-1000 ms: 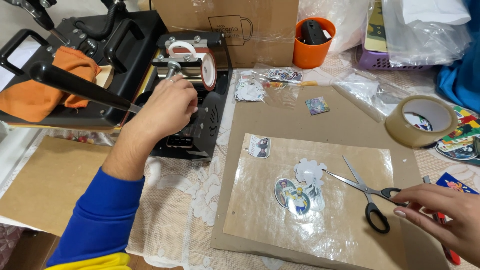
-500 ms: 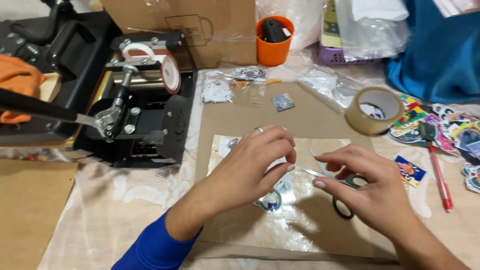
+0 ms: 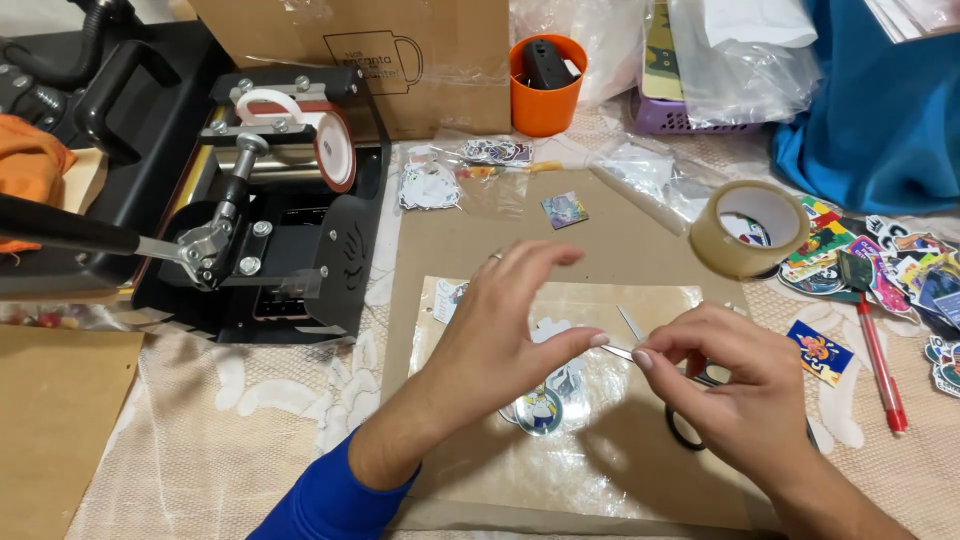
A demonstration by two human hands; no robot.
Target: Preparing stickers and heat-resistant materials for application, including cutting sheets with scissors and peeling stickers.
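Change: both hands have drawn in over the clear sheet since a second ago, when the left hand was at the press and the right lay by the scissors.
Left hand (image 3: 490,345): hovers over the sheet, fingers spread and curved, thumb tip almost meeting the right fingertips; it grips nothing that can be seen.
Right hand (image 3: 730,385): thumb and forefinger pinched together; whether something thin sits between them cannot be told.
Scissors (image 3: 680,420): lie on the sheet under the right hand, blades apart, tips just beside the pinch.
Stickers (image 3: 545,400): on the sheet, below the left palm.
Sheet (image 3: 600,470): flat on brown card.
Pen (image 3: 880,365): red, right of the card.
Tape (image 3: 748,228): roll standing near loose stickers.
Press (image 3: 270,230): black, far left.
Cup (image 3: 545,85): orange, at the back.
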